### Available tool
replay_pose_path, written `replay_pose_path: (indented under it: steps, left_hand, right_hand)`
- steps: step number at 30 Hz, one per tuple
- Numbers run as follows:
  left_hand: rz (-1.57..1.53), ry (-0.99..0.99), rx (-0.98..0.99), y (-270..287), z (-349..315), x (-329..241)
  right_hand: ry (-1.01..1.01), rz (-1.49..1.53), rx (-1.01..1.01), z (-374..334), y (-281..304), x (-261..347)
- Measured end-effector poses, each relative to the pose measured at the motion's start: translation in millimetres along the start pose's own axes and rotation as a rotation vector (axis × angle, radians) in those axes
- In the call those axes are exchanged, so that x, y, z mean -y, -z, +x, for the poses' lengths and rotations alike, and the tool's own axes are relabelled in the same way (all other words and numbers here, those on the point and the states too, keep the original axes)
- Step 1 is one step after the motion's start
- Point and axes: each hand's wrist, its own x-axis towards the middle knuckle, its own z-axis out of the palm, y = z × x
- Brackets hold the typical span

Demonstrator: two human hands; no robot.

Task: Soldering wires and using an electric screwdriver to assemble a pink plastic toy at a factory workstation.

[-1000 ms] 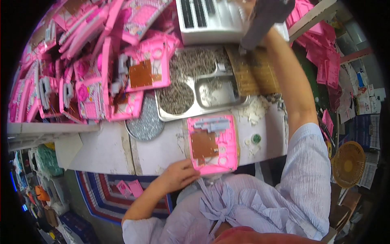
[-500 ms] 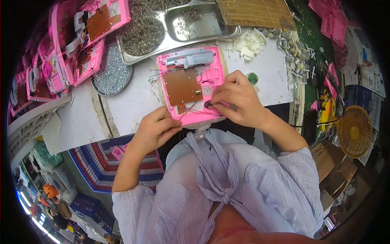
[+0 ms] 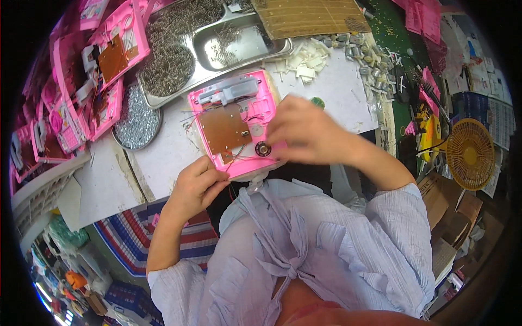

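Observation:
A pink plastic housing [image 3: 253, 164] lies open side up in front of me, slightly tilted in the view. Inside it are a brown circuit board [image 3: 223, 129], a grey plastic mechanism [image 3: 231, 91] along the far side, and thin wires. A round black speaker [image 3: 263, 148] sits near its close right corner. My left hand [image 3: 197, 185] is closed, pinching the housing's near left corner, where thin wires pass by the fingertips. My right hand [image 3: 307, 130] hovers at the housing's right edge, its fingers smeared by motion, so their grip is hidden.
Beyond the housing stands a metal tray [image 3: 209, 68] of small springs, with a round dish of screws [image 3: 137, 117] to its left. White plastic pieces [image 3: 304, 62] and small metal motors [image 3: 375, 70] lie at the far right. Similar pink housings [image 3: 103, 81] are stacked on the left.
My right hand has lifted off the speaker and moved back from it, uncovering it. My left hand stays at the housing corner. The whole view has shifted slightly.

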Motion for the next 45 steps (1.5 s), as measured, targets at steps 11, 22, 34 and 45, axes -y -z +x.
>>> replay_pose_path:
  steps: [11,22,34,45]
  left_hand:
    - [0.074,0.038,0.280,56,59,-30]
    - [0.842,0.072,0.076,66,230,20]
    - [0.858,0.246,0.119,46,228,25]
    - [-0.649,0.366,-0.118,6,101,-54]
  right_hand:
    - [-0.377,-0.643,-0.075,-26,58,-76]
    - [-0.695,0.102,-0.973,-105,86,-23]
    - [-0.743,0.271,-0.661,-94,48,-7]
    - [-0.332,0.674,-0.274,-24,31,25]
